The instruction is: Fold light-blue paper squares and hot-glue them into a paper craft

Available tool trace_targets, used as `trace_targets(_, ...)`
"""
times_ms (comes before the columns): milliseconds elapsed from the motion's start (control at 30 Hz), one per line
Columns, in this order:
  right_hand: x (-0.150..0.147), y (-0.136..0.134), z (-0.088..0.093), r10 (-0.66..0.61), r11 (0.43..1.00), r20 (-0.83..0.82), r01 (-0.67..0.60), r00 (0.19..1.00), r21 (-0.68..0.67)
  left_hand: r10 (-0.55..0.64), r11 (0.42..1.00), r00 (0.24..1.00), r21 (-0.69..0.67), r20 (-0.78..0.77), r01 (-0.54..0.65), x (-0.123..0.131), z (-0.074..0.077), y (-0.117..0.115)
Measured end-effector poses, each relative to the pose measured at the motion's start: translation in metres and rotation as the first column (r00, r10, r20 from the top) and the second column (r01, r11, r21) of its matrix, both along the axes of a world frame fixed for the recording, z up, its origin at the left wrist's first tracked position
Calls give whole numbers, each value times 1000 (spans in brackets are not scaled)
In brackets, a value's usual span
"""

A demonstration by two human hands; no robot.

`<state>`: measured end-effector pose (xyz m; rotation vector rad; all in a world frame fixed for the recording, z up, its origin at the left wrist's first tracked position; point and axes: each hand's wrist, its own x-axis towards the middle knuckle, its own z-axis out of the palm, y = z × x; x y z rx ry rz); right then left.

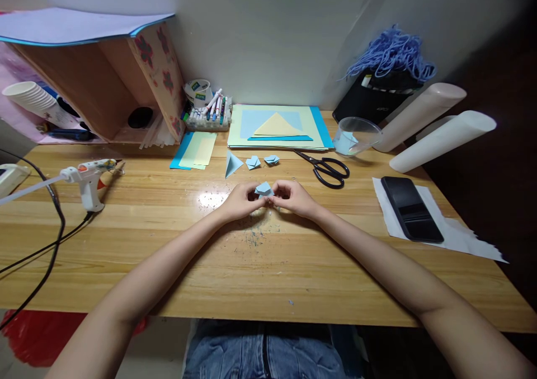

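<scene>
My left hand (pixel 241 200) and my right hand (pixel 293 197) meet at the middle of the wooden desk (pixel 168 256). Both pinch a small folded piece of light blue paper (pixel 264 188) between their fingertips, just above the desktop. Behind it lie a blue paper cone (pixel 232 163) and two small folded blue paper pieces (pixel 253 162) (pixel 272 159). Black scissors (pixel 329 170) lie to the right of those pieces.
A stack of coloured paper sheets (pixel 277 126) lies at the back, beside a marker box (pixel 208 116), tape rolls (pixel 198 90) and a clear plastic cup (pixel 356 135). A glue gun (pixel 88 177) with cables stands at the left. A black phone (pixel 411 208) rests on white paper at the right. Two white rolls (pixel 436 127) lean at the back right.
</scene>
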<state>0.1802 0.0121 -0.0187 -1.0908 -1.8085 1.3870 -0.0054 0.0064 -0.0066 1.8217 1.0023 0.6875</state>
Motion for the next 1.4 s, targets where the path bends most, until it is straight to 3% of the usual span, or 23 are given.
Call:
trace_targets(333,0,1,-1,-66,997,-53,64,996,-36,1,998,999,-57,54,2,0,6,-1)
trace_targets(667,-1,2,4,-114,991,-122,103,986,-89,38,992,997,-125,66,-30,-1,3,1)
trace_targets(800,1,5,5,-156,984,-193,134,969,-121,23,997,999,-77,23,-21,-3,2,1)
trace_targets(933,0,5,4,-64,992,-193,42,979,-117,-54,997,993,44,-102,58,-2,4,-1)
trace_targets(1067,0,3,3,-19,995,-160,2,987,-104,-47,993,978,99,-201,68,0,5,-4)
trace_targets(1233,-1,4,3,-117,991,-178,102,977,-91,73,995,994,73,-79,-68,-1,1,-2)
trace_targets(1400,1,9,0,-259,963,-169,267,951,26,197,980,976,-47,92,-193,-3,-4,2)
